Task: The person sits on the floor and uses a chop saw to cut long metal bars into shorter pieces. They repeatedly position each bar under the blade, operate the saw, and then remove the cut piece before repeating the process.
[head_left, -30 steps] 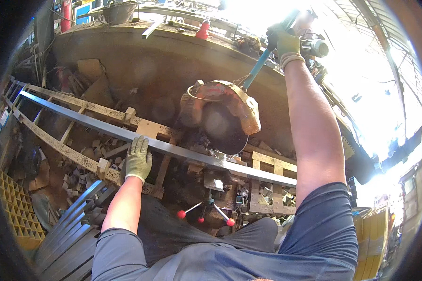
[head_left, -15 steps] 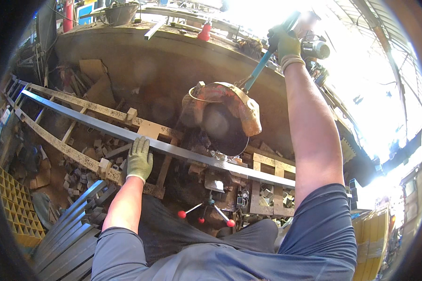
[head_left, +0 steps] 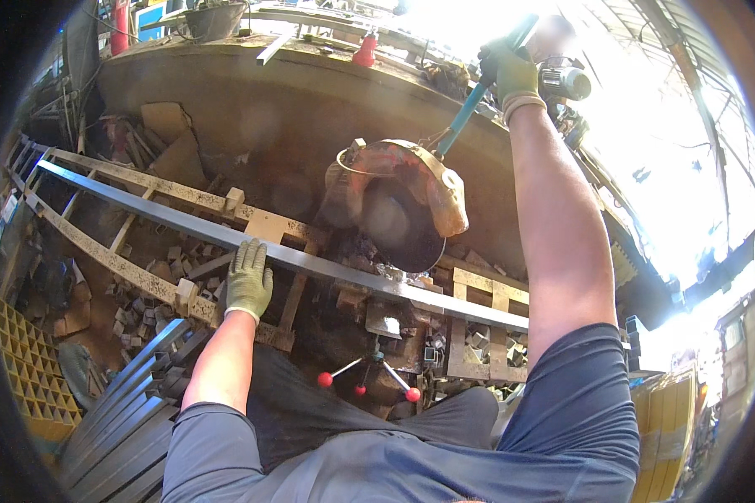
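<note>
A long grey metal bar (head_left: 159, 214) runs across the rail frame from far left to the right, passing under my right forearm. My gloved left hand (head_left: 249, 281) lies on it with fingers stretched out. Up at the right, my gloved right hand (head_left: 516, 71) is wrapped round the blue-green lever handle (head_left: 461, 121) of a cut-off saw. Below that handle, a worn orange blade guard (head_left: 446, 191) covers the upper part of a dark disc (head_left: 407, 235). The disc's lower edge is close above the bar; whether they touch, I cannot tell. A clamp handle with red knobs (head_left: 361, 389) sits nearer me.
Wooden-looking rails (head_left: 126, 268) carry the bar, with small cut pieces (head_left: 143, 314) heaped below. Several metal tubes (head_left: 117, 419) lie at lower left beside a yellow grid crate (head_left: 25, 360). A motor (head_left: 564, 82) stands by the right hand. Yellow stacked material (head_left: 663, 427) is at right.
The saw's guard and disc have risen slightly, and the lever handle with my right hand has shifted a little. My left hand has moved slightly away from me on the bar.
</note>
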`<control>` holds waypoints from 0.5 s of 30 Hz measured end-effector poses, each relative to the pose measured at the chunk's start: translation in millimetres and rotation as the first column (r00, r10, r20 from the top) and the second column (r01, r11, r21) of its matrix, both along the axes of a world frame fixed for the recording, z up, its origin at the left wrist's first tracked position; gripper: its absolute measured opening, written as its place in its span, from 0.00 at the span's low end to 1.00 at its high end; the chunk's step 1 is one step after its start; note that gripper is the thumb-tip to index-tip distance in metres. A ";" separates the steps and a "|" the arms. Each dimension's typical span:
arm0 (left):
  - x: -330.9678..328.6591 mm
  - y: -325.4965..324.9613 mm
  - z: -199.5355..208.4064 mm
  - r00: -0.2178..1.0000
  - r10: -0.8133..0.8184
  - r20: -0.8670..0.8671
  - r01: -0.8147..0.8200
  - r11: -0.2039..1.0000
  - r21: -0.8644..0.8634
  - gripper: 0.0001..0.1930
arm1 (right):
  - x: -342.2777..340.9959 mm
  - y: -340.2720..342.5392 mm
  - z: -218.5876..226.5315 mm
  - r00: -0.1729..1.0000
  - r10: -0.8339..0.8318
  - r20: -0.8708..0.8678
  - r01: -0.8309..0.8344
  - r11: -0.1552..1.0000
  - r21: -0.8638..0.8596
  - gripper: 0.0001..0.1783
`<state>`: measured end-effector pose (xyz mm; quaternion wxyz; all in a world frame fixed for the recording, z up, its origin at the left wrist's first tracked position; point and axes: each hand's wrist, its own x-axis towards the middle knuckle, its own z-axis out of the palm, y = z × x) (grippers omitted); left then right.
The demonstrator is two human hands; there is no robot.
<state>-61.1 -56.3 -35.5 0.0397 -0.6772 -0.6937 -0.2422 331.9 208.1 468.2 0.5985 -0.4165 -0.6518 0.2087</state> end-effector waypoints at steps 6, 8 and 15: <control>0.0 0.4 -2.0 1.000 0.001 -0.002 -0.001 1.000 0.013 0.34 | 0.7 7.3 0.7 1.000 -0.022 0.003 0.022 1.000 -0.017 0.08; 0.5 0.8 -2.5 1.000 0.004 -0.006 -0.004 1.000 0.014 0.34 | 1.0 8.3 0.5 0.999 -0.004 -0.034 0.003 1.000 -0.023 0.08; 0.9 -0.8 -2.9 1.000 0.000 -0.008 0.000 1.000 0.012 0.34 | -0.8 -0.7 -1.8 0.999 -0.029 0.019 0.029 1.000 -0.009 0.09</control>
